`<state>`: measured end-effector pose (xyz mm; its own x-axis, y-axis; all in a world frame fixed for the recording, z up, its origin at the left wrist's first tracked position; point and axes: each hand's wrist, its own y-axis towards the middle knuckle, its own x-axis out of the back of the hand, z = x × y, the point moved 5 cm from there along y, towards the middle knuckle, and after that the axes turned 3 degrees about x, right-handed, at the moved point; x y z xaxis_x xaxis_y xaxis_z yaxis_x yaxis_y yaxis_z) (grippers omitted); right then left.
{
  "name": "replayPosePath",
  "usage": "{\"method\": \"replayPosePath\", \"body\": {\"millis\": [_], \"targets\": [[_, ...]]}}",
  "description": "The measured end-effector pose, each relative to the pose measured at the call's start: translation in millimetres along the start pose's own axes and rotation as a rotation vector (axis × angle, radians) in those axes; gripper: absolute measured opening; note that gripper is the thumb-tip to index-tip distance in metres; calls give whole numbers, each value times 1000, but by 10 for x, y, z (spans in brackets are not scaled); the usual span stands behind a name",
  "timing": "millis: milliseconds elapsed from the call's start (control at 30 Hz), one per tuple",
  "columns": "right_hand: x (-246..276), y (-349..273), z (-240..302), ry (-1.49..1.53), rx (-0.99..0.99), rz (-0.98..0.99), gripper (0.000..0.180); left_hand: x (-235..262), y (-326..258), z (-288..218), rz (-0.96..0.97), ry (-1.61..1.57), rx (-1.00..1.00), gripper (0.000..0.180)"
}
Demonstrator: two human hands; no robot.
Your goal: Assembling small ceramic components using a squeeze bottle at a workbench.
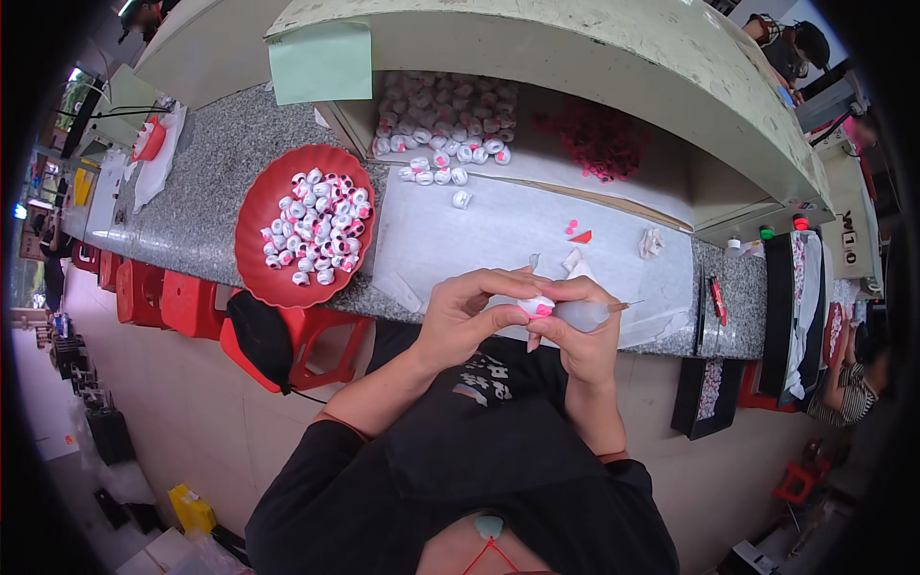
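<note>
Fingers [498,287] of the left hand [470,316] pinch 1 small white bead with a pink spot [537,307] above the counter's edge (both hands touching). Beside it, the right hand [580,335] grips a translucent needle-tipped squeeze bottle [586,313]; a red plate [264,230] of similar beads sits left.

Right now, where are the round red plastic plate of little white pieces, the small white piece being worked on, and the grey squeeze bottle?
Round red plastic plate [257,251]: head view, bare left rim.
Small white piece [533,306]: head view, middle, between both hands.
Grey squeeze bottle [581,314]: head view, its body.
</note>
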<state>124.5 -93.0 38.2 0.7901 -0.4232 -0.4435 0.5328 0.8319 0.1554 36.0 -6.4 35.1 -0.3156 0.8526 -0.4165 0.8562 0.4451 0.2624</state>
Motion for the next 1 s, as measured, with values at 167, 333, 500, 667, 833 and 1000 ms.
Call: {"method": "replayPosePath", "body": {"millis": [167, 333, 500, 667, 833, 1000], "targets": [[3, -5, 20, -49, -35, -25, 25, 19, -30, 22, -30, -11, 76, 24], [0, 26, 19, -136, -44, 19, 28, 23, -13, 9, -81, 81, -30, 24], [-15, 61, 25, -108, -36, 1, 29, 4, 9, 0, -96, 127, -64, 24], [0, 24, 33, -82, -100, 47, 29, 0, -14, 48, -18, -61, -3, 28], [-43, -52, 32, -78, -73, 53, 25, -32, -61, 2, -30, 15, -37, 20], [-76, -35, -30, -20, -31, 40, 21, -12, -131, -55, -84, 100, -131, 19]]}}
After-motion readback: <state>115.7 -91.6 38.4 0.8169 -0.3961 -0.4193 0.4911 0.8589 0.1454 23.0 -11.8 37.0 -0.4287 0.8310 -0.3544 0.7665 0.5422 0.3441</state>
